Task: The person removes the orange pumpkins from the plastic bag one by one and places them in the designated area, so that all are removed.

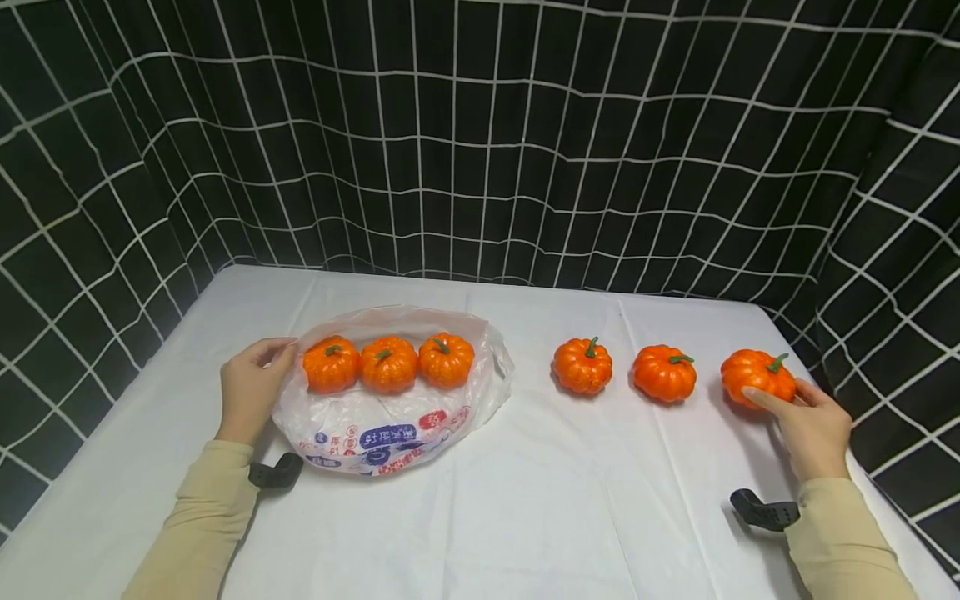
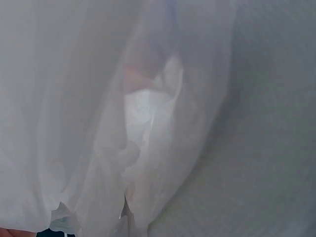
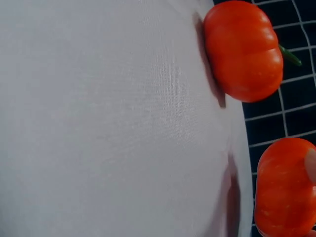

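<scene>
My left hand (image 1: 252, 387) pinches the left rim of a translucent plastic bag (image 1: 322, 417) with red and blue print. Inside the bag's wide mouth three small orange pumpkins sit in a row: a left pumpkin (image 1: 331, 365), a middle pumpkin (image 1: 388, 364) and a right pumpkin (image 1: 446, 360). At the table's right side, my right hand (image 1: 817, 429) grips another orange pumpkin (image 1: 750, 377) with a green stem, thumb on its near side. The right wrist view shows this held pumpkin (image 3: 284, 190) with a gap between it and its shadow. Bag plastic (image 2: 148, 123) fills most of the left wrist view.
Between the bag and my right hand, two more pumpkins stand on the white-covered table (image 1: 525, 517): one nearer the bag (image 1: 582, 367), one farther right (image 1: 664, 373). Black cloth with a white grid (image 1: 510, 150) hangs behind the table and along both sides.
</scene>
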### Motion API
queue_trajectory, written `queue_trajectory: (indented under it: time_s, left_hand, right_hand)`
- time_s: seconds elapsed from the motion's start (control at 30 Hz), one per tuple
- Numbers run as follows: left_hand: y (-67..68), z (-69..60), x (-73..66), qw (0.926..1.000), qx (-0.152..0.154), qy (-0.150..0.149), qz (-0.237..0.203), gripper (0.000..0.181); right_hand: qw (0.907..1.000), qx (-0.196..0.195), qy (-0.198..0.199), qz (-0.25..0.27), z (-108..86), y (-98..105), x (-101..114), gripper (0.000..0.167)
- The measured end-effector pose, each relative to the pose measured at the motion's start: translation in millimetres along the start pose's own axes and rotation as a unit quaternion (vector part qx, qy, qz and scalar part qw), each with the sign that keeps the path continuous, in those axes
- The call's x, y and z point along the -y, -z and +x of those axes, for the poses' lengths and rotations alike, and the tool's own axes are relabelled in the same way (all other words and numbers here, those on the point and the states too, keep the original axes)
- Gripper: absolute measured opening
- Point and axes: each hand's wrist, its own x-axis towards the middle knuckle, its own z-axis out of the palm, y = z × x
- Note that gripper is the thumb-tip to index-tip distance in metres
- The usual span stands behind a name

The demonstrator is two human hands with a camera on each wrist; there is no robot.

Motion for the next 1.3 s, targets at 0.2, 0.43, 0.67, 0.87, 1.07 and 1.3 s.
queue_trajectory:
  time_s: [0.2, 0.43, 0.67, 0.87, 1.07, 1.3]
  left_hand:
    - [0.3, -0.4, 0.7, 1.0, 0.002, 0.003, 0.0, 0.028]
    - [0.3, -0.5, 0.1, 1.0, 0.006, 0.002, -0.003, 0.028]
    - [0.8, -0.8, 0.4, 1.0, 0.005, 0.001, -0.001, 0.028]
    - [1.4, -1.1, 0.1, 0.9999, 0.009, 0.006, 0.001, 0.03]
    - [1.0, -0.5, -0.3, 1.0, 0.006, 0.0, 0.003, 0.029]
    - [1.0, -1.6, -1.2, 1.0, 0.003, -0.002, 0.006, 0.028]
  right_hand:
    - [1.0, 0.003, -0.002, 0.004, 9.4, -5, -1, 0.084]
    - [0.9999, 0.007, -0.009, 0.005, 14.7, -6, -3, 0.084]
    - [0.9999, 0.006, -0.009, -0.001, 15.7, -9, -3, 0.085]
    - [1.0, 0.005, -0.003, -0.003, 16.0, -10, -4, 0.083]
    - [0.9999, 0.011, -0.013, -0.001, 17.4, -9, -4, 0.084]
    - [0.9997, 0.018, -0.015, -0.002, 17.8, -7, -4, 0.087]
